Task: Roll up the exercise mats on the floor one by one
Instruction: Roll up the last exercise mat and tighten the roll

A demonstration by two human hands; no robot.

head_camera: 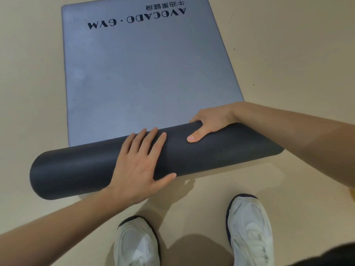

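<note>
1. Head view: a blue-grey exercise mat (146,77) lies on the beige floor (297,54), stretching away from the person, its near end wound into a thick dark rolled part (73,169) that lies across the lower middle of the picture.
2. Black lettering (138,17), reading "AVOCADO · GYM" upside down from here, sits near the far end of the flat stretch.
3. The left hand (138,164) lies flat on top of the rolled part near its middle, fingers straight and spread wide, thumb out along the near side; it presses and grips nothing.
4. The right hand (211,123) holds the rolled part further right: its fingers curl over the far side out of sight, and the thumb (194,138) rests on the top.
5. Two white shoes (249,233) stand on the floor just on the near side of the rolled part, apart from it.
</note>
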